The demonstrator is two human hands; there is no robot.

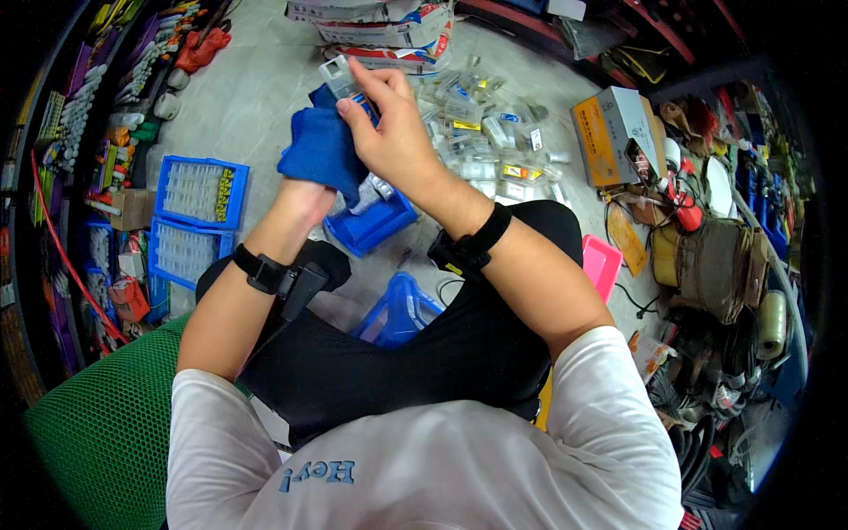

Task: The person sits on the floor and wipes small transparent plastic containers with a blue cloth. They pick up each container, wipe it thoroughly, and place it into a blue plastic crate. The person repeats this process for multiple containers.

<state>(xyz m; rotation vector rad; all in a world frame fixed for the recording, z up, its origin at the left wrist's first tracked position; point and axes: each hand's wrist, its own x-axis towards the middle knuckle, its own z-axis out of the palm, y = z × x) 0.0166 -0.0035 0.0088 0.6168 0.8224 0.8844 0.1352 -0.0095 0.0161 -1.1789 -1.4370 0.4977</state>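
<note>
My right hand [391, 122] grips a small clear plastic box [339, 79] with a blue and orange label, thumb on one side and fingers on the other. A dark blue cloth [318, 146] is draped over my left hand [310, 195], which holds it up against the box; the fingers there are hidden. Below both hands a blue plastic bin [371, 225] sits on the floor, with clear packs [379, 188] partly visible inside. Just beyond my right forearm spreads a loose pile of clear plastic boxes [478, 169], several with yellow or blue labels.
Two blue trays [199, 161] of clear boxes stand at left, near crowded shelves [86, 119]. Stacked printed sacks [391, 33] lie at the far side. An orange and grey carton [606, 136], a pink tray [601, 265] and piled goods occupy the right. Between my legs is a blue plastic object [404, 308].
</note>
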